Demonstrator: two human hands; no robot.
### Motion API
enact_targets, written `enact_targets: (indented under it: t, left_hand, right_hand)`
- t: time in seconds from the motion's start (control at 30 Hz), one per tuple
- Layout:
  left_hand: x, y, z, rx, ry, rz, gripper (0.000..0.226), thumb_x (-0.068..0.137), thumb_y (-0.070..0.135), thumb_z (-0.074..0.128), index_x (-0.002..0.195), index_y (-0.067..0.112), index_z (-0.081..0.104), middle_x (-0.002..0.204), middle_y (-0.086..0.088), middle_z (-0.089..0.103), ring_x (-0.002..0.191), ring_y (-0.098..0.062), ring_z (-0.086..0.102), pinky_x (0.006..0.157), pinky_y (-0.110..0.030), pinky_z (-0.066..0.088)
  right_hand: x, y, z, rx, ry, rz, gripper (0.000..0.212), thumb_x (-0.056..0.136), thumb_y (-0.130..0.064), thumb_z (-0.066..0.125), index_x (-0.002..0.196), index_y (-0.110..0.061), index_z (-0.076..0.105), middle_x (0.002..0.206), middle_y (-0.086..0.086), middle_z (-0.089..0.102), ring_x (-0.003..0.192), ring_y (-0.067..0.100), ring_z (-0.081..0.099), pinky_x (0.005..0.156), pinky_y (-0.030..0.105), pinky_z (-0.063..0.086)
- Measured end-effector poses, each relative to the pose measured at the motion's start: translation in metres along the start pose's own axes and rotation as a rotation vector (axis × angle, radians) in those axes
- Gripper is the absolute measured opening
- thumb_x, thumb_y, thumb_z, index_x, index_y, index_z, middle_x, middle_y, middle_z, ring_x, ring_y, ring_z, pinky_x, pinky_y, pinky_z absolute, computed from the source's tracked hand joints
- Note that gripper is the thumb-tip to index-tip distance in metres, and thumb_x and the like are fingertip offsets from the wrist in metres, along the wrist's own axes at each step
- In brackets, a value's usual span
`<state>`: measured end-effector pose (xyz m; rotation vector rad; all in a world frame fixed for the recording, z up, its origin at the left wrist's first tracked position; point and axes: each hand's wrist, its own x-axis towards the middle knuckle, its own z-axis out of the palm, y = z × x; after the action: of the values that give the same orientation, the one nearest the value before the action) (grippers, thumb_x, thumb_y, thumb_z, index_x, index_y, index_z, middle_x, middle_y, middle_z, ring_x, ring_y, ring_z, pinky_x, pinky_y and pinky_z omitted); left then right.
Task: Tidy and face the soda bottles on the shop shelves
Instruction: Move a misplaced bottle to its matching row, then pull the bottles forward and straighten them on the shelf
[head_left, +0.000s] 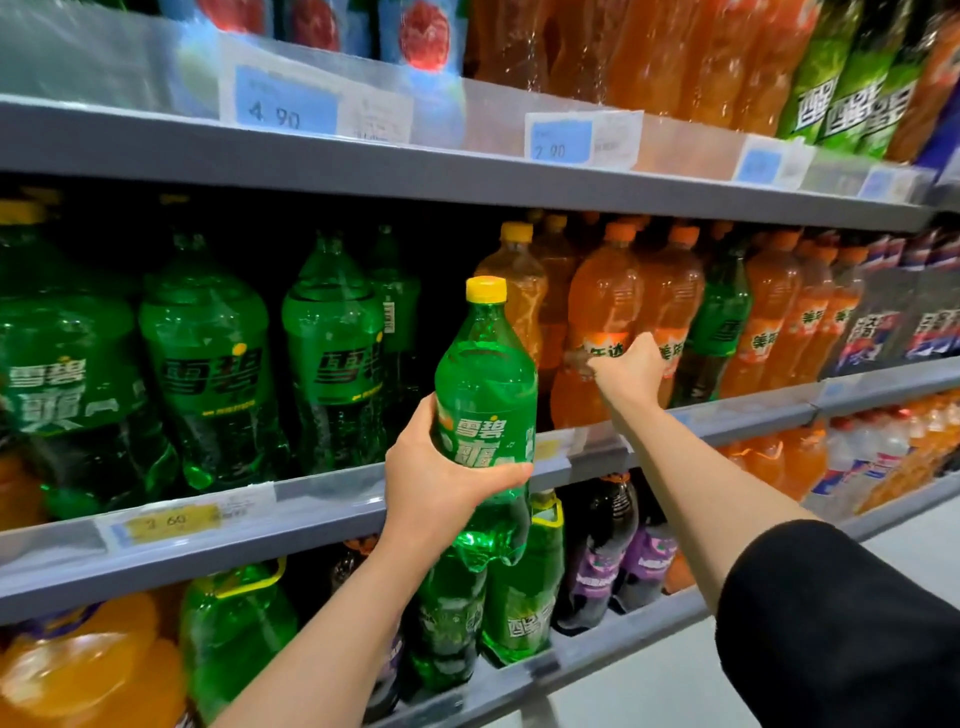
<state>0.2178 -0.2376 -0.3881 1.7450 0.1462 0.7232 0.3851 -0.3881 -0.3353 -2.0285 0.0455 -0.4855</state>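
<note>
Green bottle (485, 410) held out in front of the middle shelf (311, 499), your left hand (441, 478) wrapped round its label.
Full and probably heavy, slick plastic: grip the waist. Your right hand (631, 371) grasps an orange bottle (597, 322) farther right. Tags read 4.90, 2.90.

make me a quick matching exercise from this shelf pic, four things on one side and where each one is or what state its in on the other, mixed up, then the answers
Things:
1. green bottle with yellow cap
2. orange bottle
3. purple-label bottle
4. blue price tag reading 4.90

Place or state:
A. on the edge of the top shelf
B. gripped by the right hand, standing on the middle shelf
C. on the bottom shelf, below the right forearm
D. held off the shelf in the left hand

Pairs: 1-D, 2-B, 3-C, 4-A
</note>
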Motion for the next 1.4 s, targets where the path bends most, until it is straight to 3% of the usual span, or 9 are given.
enact_targets:
  t: [0.2, 0.4, 0.53, 0.63, 0.73, 0.87, 1.0, 1.17, 1.4]
  left_hand:
    - [-0.005, -0.002, 0.001, 0.0, -0.009, -0.007, 0.069, 0.047, 0.022, 0.095, 0.108, 0.027, 0.062, 0.097, 0.013, 0.071, 0.088, -0.001, 0.067, 0.078, -0.028, 0.056]
    - [-0.009, 0.004, -0.002, -0.01, 0.041, -0.026, 0.069, 0.047, 0.022, 0.095, 0.107, 0.025, 0.062, 0.097, 0.013, 0.07, 0.088, 0.0, 0.066, 0.076, -0.024, 0.054]
    - [-0.016, 0.012, -0.016, 0.008, 0.095, -0.02, 0.064, 0.047, 0.022, 0.096, 0.101, 0.027, 0.061, 0.092, 0.015, 0.07, 0.084, 0.002, 0.066, 0.075, -0.022, 0.053]
    - [-0.024, 0.019, -0.035, 0.04, 0.132, -0.011, 0.065, 0.047, 0.026, 0.095, 0.1, 0.029, 0.06, 0.094, 0.015, 0.069, 0.087, 0.0, 0.065, 0.076, -0.023, 0.053]
    - [-0.036, 0.024, -0.057, 0.064, 0.184, -0.02, 0.068, 0.045, 0.031, 0.096, 0.102, 0.026, 0.059, 0.096, 0.013, 0.069, 0.089, -0.003, 0.065, 0.079, -0.028, 0.055]
    - [-0.053, 0.033, -0.097, 0.005, 0.319, -0.095, 0.095, 0.033, 0.05, 0.091, 0.117, 0.02, 0.056, 0.109, 0.007, 0.068, 0.101, -0.014, 0.065, 0.089, -0.041, 0.055]
    - [-0.07, 0.024, -0.151, -0.045, 0.459, -0.156, 0.088, 0.043, 0.025, 0.097, 0.12, 0.016, 0.056, 0.108, 0.003, 0.068, 0.099, -0.015, 0.066, 0.092, -0.041, 0.054]
    - [-0.087, 0.019, -0.233, 0.082, 0.557, -0.163, 0.091, 0.042, 0.032, 0.097, 0.122, 0.017, 0.057, 0.11, 0.005, 0.066, 0.101, -0.014, 0.063, 0.094, -0.038, 0.051]
    - [-0.103, 0.01, -0.329, 0.217, 0.627, -0.147, 0.083, 0.04, 0.045, 0.093, 0.113, 0.028, 0.056, 0.106, 0.011, 0.067, 0.1, -0.014, 0.064, 0.089, -0.045, 0.053]
  right_hand:
    - [0.004, 0.005, 0.005, -0.088, 0.002, 0.009, 0.039, 0.08, -0.01, 0.071, 0.111, 0.0, 0.05, 0.117, 0.018, 0.056, 0.11, 0.034, 0.055, 0.092, 0.043, 0.048]
    - [-0.008, 0.012, 0.002, -0.052, 0.007, -0.044, 0.046, 0.076, -0.015, 0.077, 0.103, -0.011, 0.041, 0.113, 0.015, 0.058, 0.106, 0.033, 0.057, 0.091, 0.042, 0.047]
    - [-0.026, 0.015, 0.001, -0.088, -0.002, 0.009, 0.06, 0.077, -0.02, 0.079, 0.12, -0.003, 0.042, 0.125, 0.018, 0.055, 0.117, 0.035, 0.053, 0.095, 0.041, 0.042]
    - [-0.061, 0.016, 0.002, -0.092, 0.122, 0.029, 0.067, 0.08, -0.029, 0.076, 0.129, -0.001, 0.039, 0.132, 0.018, 0.048, 0.124, 0.035, 0.045, 0.1, 0.043, 0.038]
    - [-0.103, 0.012, 0.008, -0.052, 0.17, -0.071, 0.052, 0.087, -0.027, 0.065, 0.127, -0.003, 0.042, 0.128, 0.015, 0.05, 0.12, 0.034, 0.046, 0.098, 0.044, 0.039]
    - [-0.153, -0.021, 0.02, 0.045, -0.024, -0.267, 0.032, 0.087, -0.022, 0.062, 0.114, -0.009, 0.049, 0.111, 0.008, 0.057, 0.103, 0.027, 0.054, 0.088, 0.04, 0.043]
    - [-0.197, -0.073, 0.046, 0.14, -0.208, -0.496, 0.019, 0.087, -0.019, 0.063, 0.103, -0.011, 0.056, 0.095, 0.005, 0.064, 0.089, 0.023, 0.06, 0.082, 0.038, 0.048]
    - [-0.273, -0.133, 0.098, 0.287, -0.262, -0.637, 0.011, 0.091, -0.023, 0.061, 0.087, -0.012, 0.062, 0.072, -0.001, 0.064, 0.069, 0.019, 0.061, 0.068, 0.04, 0.051]
    - [-0.335, -0.213, 0.154, 0.354, -0.271, -0.851, 0.025, 0.084, -0.015, 0.062, 0.106, -0.002, 0.062, 0.098, 0.012, 0.062, 0.087, 0.028, 0.06, 0.079, 0.046, 0.051]
